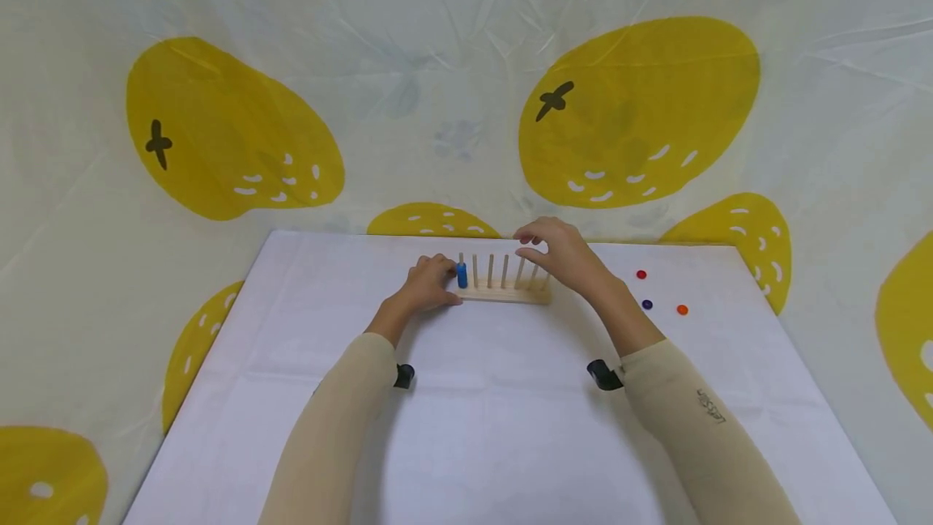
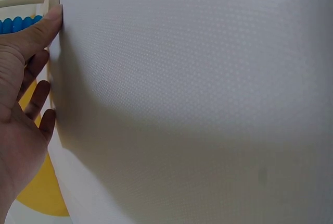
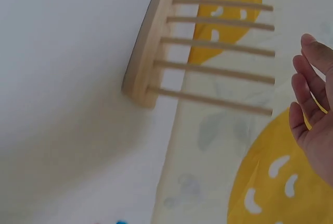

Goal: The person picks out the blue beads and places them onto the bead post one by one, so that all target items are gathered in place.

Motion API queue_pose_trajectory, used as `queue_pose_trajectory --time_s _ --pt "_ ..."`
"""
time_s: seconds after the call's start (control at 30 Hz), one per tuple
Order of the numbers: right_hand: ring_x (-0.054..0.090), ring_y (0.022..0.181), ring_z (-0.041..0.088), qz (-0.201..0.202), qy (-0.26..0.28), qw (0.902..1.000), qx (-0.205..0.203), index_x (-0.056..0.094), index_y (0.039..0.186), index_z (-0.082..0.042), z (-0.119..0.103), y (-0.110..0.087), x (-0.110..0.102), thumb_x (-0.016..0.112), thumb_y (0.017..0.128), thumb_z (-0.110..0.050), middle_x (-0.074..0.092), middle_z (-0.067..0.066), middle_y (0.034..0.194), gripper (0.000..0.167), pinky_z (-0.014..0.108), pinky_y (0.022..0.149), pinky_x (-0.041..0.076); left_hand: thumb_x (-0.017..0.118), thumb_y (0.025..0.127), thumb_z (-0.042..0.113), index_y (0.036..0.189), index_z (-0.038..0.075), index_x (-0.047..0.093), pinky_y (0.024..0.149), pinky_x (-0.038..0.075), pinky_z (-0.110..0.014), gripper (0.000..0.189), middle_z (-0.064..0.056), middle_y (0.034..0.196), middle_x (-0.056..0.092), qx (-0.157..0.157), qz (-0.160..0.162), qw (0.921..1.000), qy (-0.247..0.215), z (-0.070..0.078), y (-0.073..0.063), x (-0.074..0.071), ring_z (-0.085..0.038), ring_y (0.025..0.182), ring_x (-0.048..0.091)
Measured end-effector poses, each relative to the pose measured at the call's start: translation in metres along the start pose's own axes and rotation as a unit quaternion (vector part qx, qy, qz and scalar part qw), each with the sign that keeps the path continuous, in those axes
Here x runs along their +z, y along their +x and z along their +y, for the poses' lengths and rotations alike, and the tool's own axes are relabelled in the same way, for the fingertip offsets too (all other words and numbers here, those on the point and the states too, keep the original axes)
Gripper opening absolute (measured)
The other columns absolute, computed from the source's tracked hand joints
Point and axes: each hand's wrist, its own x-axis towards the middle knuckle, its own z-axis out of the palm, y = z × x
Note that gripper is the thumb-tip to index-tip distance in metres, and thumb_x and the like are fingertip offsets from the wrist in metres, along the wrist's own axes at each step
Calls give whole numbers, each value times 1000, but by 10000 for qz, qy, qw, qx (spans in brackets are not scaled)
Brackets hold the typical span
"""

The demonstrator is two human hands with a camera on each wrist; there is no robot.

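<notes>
A wooden peg rack [image 1: 503,295] stands near the table's far edge, with a row of upright pegs. Blue beads [image 1: 462,275] are stacked on its leftmost peg, whose tip shows above them; the other pegs are bare. My left hand [image 1: 426,282] grips the rack's left end, thumb at the front corner and fingers around the far side, close beside the beads. Above the right-hand pegs hovers my right hand [image 1: 557,249], fingers loosely bent. In the right wrist view this hand [image 3: 317,99] is apart from the peg tips, with nothing between thumb and fingers.
Right of the rack lie a red bead [image 1: 641,275], a dark purple bead [image 1: 647,305] and an orange bead [image 1: 682,309] on the white-covered table [image 1: 481,428]. A cloth [image 1: 437,87] with yellow fruit prints hangs behind the far edge.
</notes>
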Motion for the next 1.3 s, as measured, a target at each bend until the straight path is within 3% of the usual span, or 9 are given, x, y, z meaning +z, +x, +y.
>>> queue_pose_trajectory --time_s 0.37,0.7,0.97,1.3 --pt "69 102 34 344 -155 9986 372 71 120 -1 56 -45 -19 80 90 -9 73 15 116 32 52 92 55 88 83 30 135 9 64 113 35 -47 61 -3 134 61 21 -31 10000 34 -2 1 0 -27 124 44" --pt "63 113 39 -228 -302 9883 1479 67 128 -1 102 -80 -27 74 96 -13 68 20 126 35 58 97 50 88 83 30 134 9 64 113 35 -47 61 -4 133 60 2 -12 10000 50 0 1 0 -27 124 44" --pt "62 112 41 -393 -244 9812 1872 65 131 1 127 -96 -23 73 97 -14 65 24 129 38 58 97 51 89 82 30 135 10 64 113 35 -47 62 -3 133 61 37 29 9999 94 -1 2 1 -27 123 44" --pt "61 109 39 -688 -346 9684 2373 64 132 4 141 -101 -17 71 97 -14 66 25 121 39 56 99 50 88 83 30 135 9 63 114 35 -48 62 -4 135 60 17 -2 10000 97 -1 2 1 -28 127 44"
